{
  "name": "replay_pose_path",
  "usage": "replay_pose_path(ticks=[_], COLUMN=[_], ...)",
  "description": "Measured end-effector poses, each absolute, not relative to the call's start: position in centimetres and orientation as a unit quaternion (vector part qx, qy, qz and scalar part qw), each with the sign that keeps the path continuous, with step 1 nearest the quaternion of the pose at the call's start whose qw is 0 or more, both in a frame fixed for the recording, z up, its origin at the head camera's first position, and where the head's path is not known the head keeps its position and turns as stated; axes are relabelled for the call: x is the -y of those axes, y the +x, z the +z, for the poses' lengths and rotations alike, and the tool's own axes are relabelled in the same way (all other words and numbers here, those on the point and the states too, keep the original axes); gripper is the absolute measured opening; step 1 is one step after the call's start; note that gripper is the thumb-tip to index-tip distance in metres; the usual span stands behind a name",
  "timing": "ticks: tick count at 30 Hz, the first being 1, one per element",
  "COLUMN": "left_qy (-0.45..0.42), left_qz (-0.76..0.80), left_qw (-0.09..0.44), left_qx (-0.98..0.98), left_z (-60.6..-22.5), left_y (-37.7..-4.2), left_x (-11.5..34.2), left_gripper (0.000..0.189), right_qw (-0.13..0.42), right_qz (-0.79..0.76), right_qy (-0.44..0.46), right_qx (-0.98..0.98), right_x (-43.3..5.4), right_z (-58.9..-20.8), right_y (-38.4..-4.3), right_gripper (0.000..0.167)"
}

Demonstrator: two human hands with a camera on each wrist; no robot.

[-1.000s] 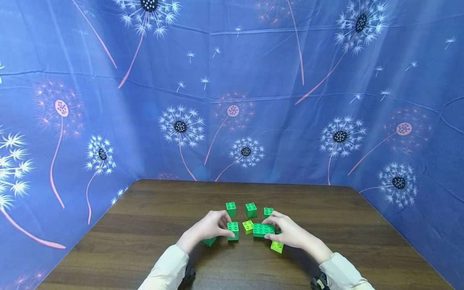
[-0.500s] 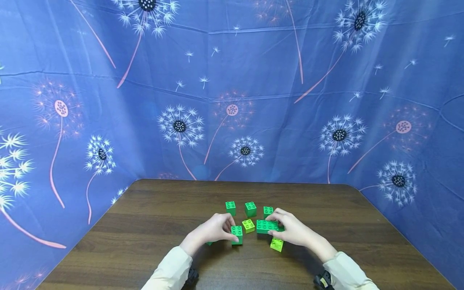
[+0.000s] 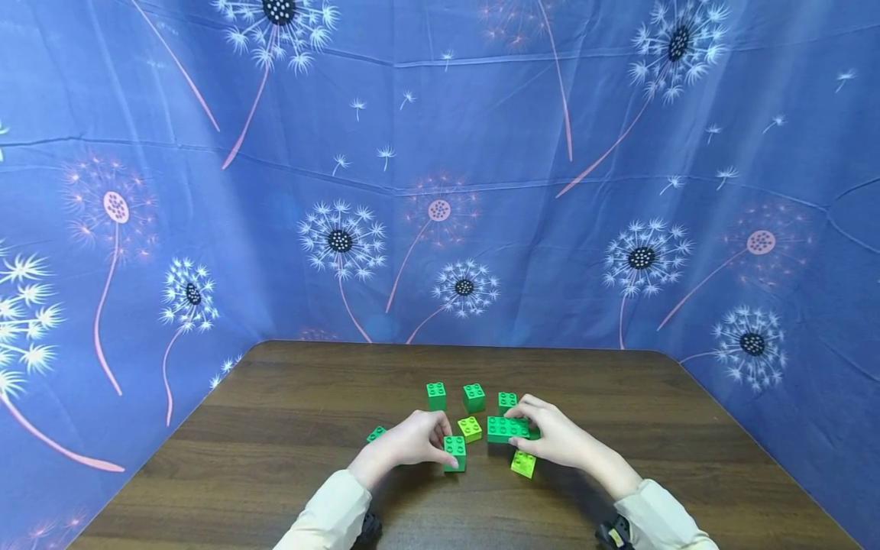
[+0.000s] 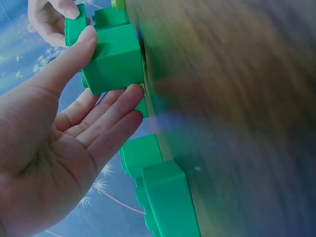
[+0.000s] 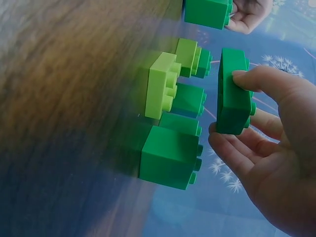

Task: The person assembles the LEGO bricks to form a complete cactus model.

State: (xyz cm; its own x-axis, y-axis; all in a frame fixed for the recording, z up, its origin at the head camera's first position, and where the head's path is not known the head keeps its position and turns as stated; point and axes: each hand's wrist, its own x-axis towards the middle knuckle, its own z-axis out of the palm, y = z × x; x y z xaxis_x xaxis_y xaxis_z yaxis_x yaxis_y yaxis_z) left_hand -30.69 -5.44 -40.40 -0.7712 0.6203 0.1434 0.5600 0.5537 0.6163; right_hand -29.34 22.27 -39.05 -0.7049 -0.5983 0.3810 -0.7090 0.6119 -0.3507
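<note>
My left hand [image 3: 418, 440] pinches a tall green toy building block [image 3: 454, 454] between thumb and fingers, studs up. In the left wrist view this green block [image 4: 116, 59] stands close over the table. My right hand [image 3: 555, 435] grips a long green block [image 3: 506, 429] with two rows of studs. The right wrist view shows that long block [image 5: 233, 91] raised off the table, thumb on one side and fingers on the other. A lime block [image 3: 523, 464] lies just in front of the right hand, and another lime block [image 3: 470, 429] sits between the two hands.
Three green blocks stand in a row behind, at left [image 3: 436, 397], middle [image 3: 473, 398] and right [image 3: 506, 402]. One green block [image 3: 376, 434] shows partly behind the left forearm. Near the right hand, a green block [image 5: 170, 155] stands on the wooden table [image 3: 289, 428].
My left hand has moved right and nearer to me with its green block, uncovering more table behind it. The right hand has shifted slightly right with the long block, then stayed nearly still.
</note>
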Motion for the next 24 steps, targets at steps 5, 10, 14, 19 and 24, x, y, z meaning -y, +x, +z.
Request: replay_pose_path(ticks=[5, 10, 14, 19, 24], left_qy=[0.338, 0.366, 0.375, 0.351, 0.346], left_qz=[0.334, 0.331, 0.330, 0.333, 0.336], left_qw=[0.041, 0.028, 0.030, 0.045, 0.060], left_qx=[-0.879, -0.869, -0.866, -0.874, -0.874], left_z=[-40.44, -40.32, -40.21, -40.40, -40.29], left_y=[-30.65, -30.46, -30.37, -30.50, -30.35], left_x=[5.13, 5.13, 5.16, 4.93, 4.94], left_gripper=[0.034, 0.035, 0.036, 0.037, 0.044], right_qw=[0.123, 0.124, 0.120, 0.120, 0.134], right_qz=[0.241, 0.240, 0.240, 0.243, 0.239], right_qy=[0.373, 0.369, 0.366, 0.367, 0.370], right_qx=[0.888, 0.890, 0.891, 0.890, 0.888], right_x=[-22.26, -22.23, -22.15, -22.07, -22.02], right_z=[-39.14, -39.28, -39.29, -39.32, -39.44], right_y=[-29.30, -29.29, -29.28, -29.26, -29.44], right_gripper=[0.028, 0.028, 0.029, 0.029, 0.028])
